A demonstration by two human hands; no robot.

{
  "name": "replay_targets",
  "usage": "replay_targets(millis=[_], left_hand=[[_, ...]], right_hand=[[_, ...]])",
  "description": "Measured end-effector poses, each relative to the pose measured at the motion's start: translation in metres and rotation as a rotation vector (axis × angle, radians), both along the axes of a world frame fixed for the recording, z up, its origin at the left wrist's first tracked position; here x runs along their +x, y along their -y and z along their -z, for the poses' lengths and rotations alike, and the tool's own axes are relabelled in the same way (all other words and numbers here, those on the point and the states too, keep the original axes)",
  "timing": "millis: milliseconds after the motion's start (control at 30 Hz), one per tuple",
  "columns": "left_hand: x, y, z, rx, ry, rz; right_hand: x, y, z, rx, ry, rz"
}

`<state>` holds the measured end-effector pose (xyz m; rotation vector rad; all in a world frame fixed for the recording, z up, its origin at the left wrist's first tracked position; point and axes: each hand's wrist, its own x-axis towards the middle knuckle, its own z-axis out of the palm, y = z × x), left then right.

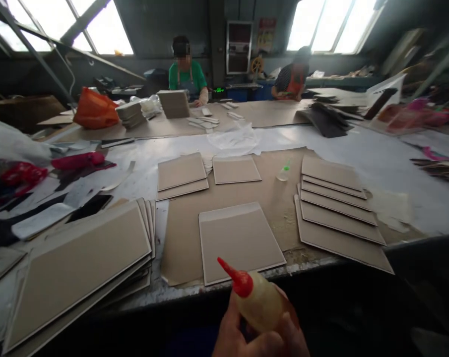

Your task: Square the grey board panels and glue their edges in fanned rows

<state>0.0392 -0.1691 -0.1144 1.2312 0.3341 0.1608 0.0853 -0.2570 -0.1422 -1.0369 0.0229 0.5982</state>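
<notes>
A squeeze bottle (263, 302) with a red pointed nozzle and pale yellowish contents is close to me at the bottom centre. Its tip points up and to the left. My left hand (229, 332) closes on the bottle from the left and below. Against its right side and base are the bent fingers of my right hand (293, 325), partly hidden. Just beyond the nozzle, a single grey-brown board panel (239, 238) with a pale border lies flat near the table's front edge. I see no drop at the tip.
Overlapping panels lie in a fanned row (336, 213) on the right and a large stack (86, 267) on the left. A small green-tipped bottle (283, 173) stands behind. Two people work across the table, near an orange bag (96, 109) and stacked boards (174, 104).
</notes>
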Motion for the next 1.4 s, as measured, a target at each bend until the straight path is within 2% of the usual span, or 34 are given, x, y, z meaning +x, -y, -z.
replay_targets(millis=[33, 100, 167, 200, 267, 367, 500, 667, 800, 933, 1033, 1133, 1267, 1400], left_hand=[[0.0, -0.008, 0.003, 0.169, 0.03, 0.0], [-0.004, -0.03, 0.009, 0.639, 0.074, -0.08], [-0.01, -0.053, 0.014, 1.107, 0.033, -0.167], [-0.013, -0.064, 0.016, 1.292, -0.012, -0.169], [-0.017, -0.082, 0.022, 1.562, -0.104, -0.132], [-0.015, -0.101, 0.031, 1.763, -0.111, -0.074], [-0.006, -0.118, 0.043, 1.809, -0.02, -0.052], [0.001, -0.129, 0.044, 1.834, 0.052, -0.076], [0.009, -0.13, 0.045, 1.859, 0.031, -0.123], [0.014, -0.124, 0.042, 1.768, -0.045, -0.134], [0.011, -0.128, 0.034, 1.614, -0.041, -0.103], [-0.001, -0.14, 0.028, 1.476, 0.009, -0.043], [-0.016, -0.152, 0.025, 1.422, 0.103, 0.086], [-0.019, -0.154, 0.027, 1.418, 0.123, 0.13]], right_hand=[[0.01, 0.006, -0.004, -0.004, -0.067, -0.003], [0.032, 0.018, -0.012, -0.009, -0.195, 0.024], [0.053, 0.03, -0.02, -0.03, -0.295, 0.087], [0.062, 0.036, -0.024, -0.05, -0.333, 0.12], [0.072, 0.046, -0.033, -0.081, -0.413, 0.179], [0.072, 0.052, -0.052, -0.057, -0.472, 0.248], [0.066, 0.046, -0.072, 0.018, -0.463, 0.286], [0.056, 0.047, -0.076, 0.042, -0.546, 0.283], [0.048, 0.042, -0.078, 0.029, -0.542, 0.244], [0.04, 0.025, -0.091, -0.043, -0.437, 0.205], [0.036, 0.007, -0.101, -0.193, -0.3, 0.162], [0.031, -0.011, -0.106, -0.423, -0.148, 0.141], [0.019, -0.021, -0.1, -0.711, 0.029, 0.122], [0.014, -0.022, -0.087, -0.941, 0.24, 0.082]])
